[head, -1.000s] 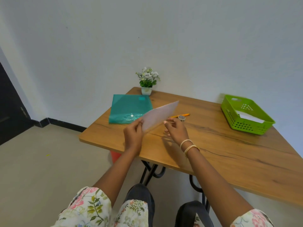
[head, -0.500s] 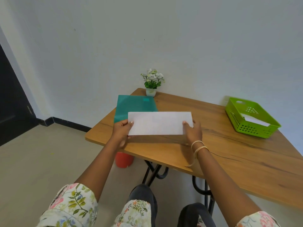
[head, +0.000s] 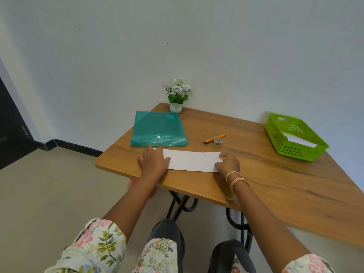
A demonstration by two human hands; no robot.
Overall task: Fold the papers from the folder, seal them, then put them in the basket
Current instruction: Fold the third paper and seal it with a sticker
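A folded white paper (head: 192,160) lies flat on the wooden table (head: 275,186) near its front edge. My left hand (head: 154,161) rests flat on the paper's left end with fingers spread. My right hand (head: 228,162) presses on the paper's right end, fingers bent at the corner. Behind the paper lies the teal plastic folder (head: 158,129) with a white snap button. The green basket (head: 293,135) stands at the right rear and holds a folded white paper (head: 299,141). A small roll of tape (head: 218,141) sits beside an orange pen (head: 214,138).
A small potted plant (head: 178,96) stands at the table's far corner against the white wall. A red object (head: 134,182) shows on the floor under the table edge. Black metal table legs (head: 181,203) stand in front of my knees.
The paper was held up in the air by both hands; now it lies flat on the table, with both hands on its ends.
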